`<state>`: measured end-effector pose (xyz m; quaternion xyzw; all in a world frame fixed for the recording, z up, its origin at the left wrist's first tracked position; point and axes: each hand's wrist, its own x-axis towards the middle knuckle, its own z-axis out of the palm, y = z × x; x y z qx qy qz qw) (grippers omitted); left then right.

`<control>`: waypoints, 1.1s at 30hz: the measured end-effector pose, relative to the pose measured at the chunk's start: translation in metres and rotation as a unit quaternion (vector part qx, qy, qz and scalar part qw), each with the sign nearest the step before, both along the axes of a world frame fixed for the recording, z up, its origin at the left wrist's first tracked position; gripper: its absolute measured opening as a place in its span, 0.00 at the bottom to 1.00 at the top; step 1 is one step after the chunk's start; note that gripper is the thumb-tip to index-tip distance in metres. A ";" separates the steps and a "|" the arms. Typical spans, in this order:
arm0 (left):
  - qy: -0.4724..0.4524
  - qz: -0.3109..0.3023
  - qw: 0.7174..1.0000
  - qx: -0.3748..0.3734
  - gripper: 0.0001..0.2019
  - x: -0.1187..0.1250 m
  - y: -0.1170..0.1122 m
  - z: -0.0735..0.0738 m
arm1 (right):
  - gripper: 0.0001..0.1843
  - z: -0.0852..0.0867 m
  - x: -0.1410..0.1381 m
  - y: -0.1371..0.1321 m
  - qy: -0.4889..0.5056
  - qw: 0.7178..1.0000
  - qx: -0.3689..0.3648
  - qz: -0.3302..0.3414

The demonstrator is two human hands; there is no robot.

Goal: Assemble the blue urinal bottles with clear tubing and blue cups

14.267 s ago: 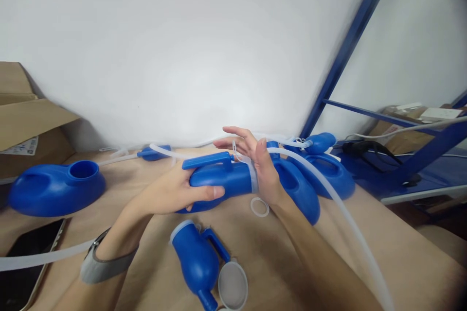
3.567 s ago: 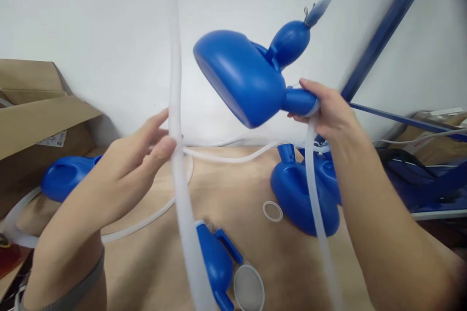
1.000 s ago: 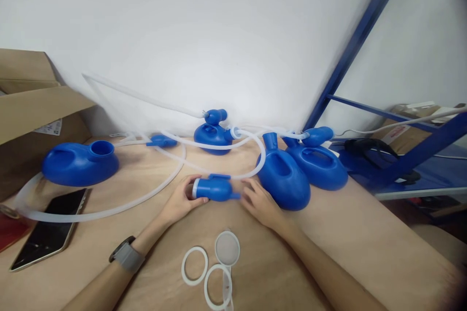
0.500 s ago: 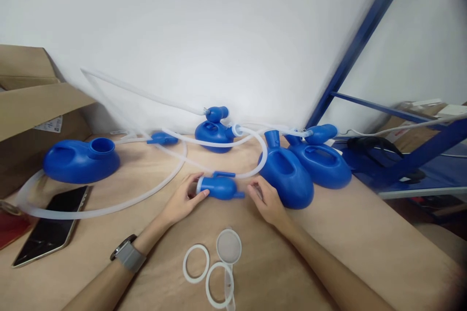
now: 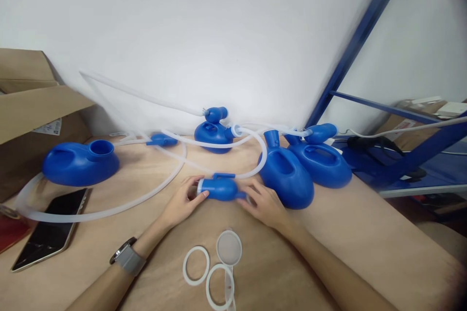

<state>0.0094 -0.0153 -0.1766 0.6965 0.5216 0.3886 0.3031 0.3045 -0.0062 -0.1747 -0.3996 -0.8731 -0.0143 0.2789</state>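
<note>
White wall (image 5: 237, 34) rises behind a brown tabletop (image 5: 365, 238). Far left of the grip sit a cardboard box (image 5: 22, 112), a phone (image 5: 45, 240) and a wide-mouthed blue jug (image 5: 78, 167). The left hand (image 5: 184, 204) is closed around the collar (image 5: 200, 186) of a small handled blue bottle (image 5: 221, 188) lying between both hands; two white rings (image 5: 185, 265) and a round lid (image 5: 229, 248) lie nearer than the grip. The right hand (image 5: 266, 206) is at the bottle's spout (image 5: 241, 195), whether pinching I cannot tell. Just right rest two blue jugs (image 5: 288, 184).

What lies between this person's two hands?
In the head view, a white-rimmed blue container lies between the left hand and the right hand.
</note>
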 end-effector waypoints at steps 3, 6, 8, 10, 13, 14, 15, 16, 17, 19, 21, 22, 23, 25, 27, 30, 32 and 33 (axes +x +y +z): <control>0.006 0.010 1.000 -0.001 0.24 0.001 0.000 0.002 | 0.13 0.017 0.016 0.004 0.018 0.993 0.104 -0.049; 0.004 0.053 0.999 -0.002 0.25 0.000 0.002 -0.001 | 0.11 0.035 0.037 0.013 0.094 0.965 0.167 -0.180; 0.004 0.093 0.996 0.002 0.26 0.000 0.004 -0.004 | 0.12 0.042 0.050 0.020 0.145 0.948 0.172 -0.224; 0.013 0.123 0.992 0.008 0.27 -0.001 0.006 -0.007 | 0.13 0.042 0.059 0.027 0.161 0.947 0.174 -0.216; 0.032 0.138 0.990 0.017 0.29 -0.003 0.007 -0.011 | 0.10 0.039 0.065 0.031 0.135 0.950 0.202 -0.198; 0.034 0.137 0.990 0.020 0.29 -0.003 0.007 -0.011 | 0.09 0.039 0.066 0.031 0.127 0.948 0.216 -0.194; 0.036 0.134 0.990 0.022 0.29 -0.003 0.008 -0.011 | 0.08 0.039 0.067 0.030 0.124 0.948 0.225 -0.187; 0.038 0.131 0.990 0.024 0.28 -0.003 0.007 -0.011 | 0.08 0.039 0.068 0.030 0.124 0.949 0.230 -0.176; 0.040 0.129 0.991 0.025 0.27 -0.003 0.007 -0.011 | 0.07 0.040 0.071 0.029 0.126 0.950 0.232 -0.165; 0.045 0.124 0.991 0.029 0.26 -0.003 0.007 -0.010 | 0.07 0.041 0.076 0.027 0.134 0.952 0.230 -0.149; 0.050 0.122 0.991 0.032 0.25 -0.003 0.008 -0.010 | 0.08 0.043 0.082 0.026 0.145 0.953 0.220 -0.147; 0.049 0.120 0.991 0.030 0.25 -0.003 0.008 -0.010 | 0.09 0.044 0.083 0.026 0.150 0.954 0.211 -0.154; 0.049 0.118 0.991 0.028 0.25 -0.003 0.008 -0.010 | 0.10 0.045 0.084 0.025 0.153 0.954 0.198 -0.167; 0.049 0.116 0.992 0.026 0.25 -0.003 0.008 -0.010 | 0.16 0.049 0.081 0.026 0.143 0.951 0.160 -0.223; 0.051 0.115 0.992 0.031 0.25 -0.003 0.008 -0.010 | 0.23 0.056 0.076 0.026 0.111 0.945 0.098 -0.290; 0.054 0.119 0.991 0.037 0.25 -0.001 0.008 -0.009 | 0.23 0.070 0.080 0.025 0.047 0.946 -0.040 -0.317; 0.063 0.126 0.989 0.034 0.26 0.000 0.007 -0.009 | 0.22 0.079 0.095 0.021 0.010 0.945 -0.112 -0.307; 0.069 0.132 0.988 0.032 0.26 0.000 0.007 -0.008 | 0.22 0.082 0.108 0.019 -0.002 0.942 -0.133 -0.308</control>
